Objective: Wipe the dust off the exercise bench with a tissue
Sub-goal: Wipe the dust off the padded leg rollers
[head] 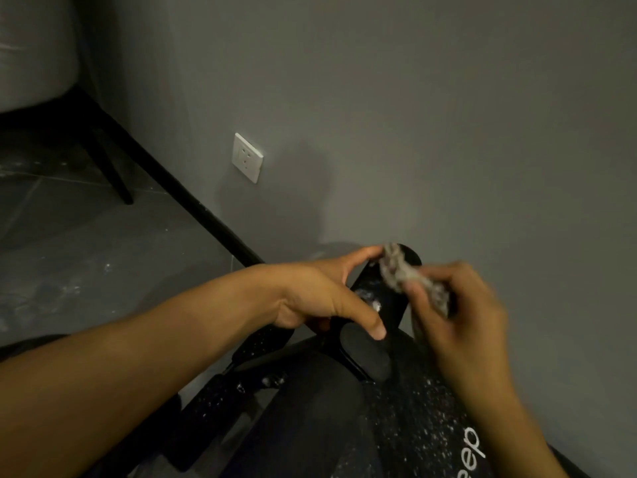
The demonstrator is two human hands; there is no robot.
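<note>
Dusty black bench (406,426) padding fills the bottom of my view at six o'clock, speckled white (part of a logo shows, ending in "eep"). At nine o'clock a chair leg (113,174) stands on the floor; at eleven, a white wall socket (247,157). My left hand (320,294) is partly open, fingertips pinching one end of the grubby tissue (406,274). My right hand (462,305), at three o'clock, is closed around the tissue's other end, above the bench's foam roller (382,291).
</note>
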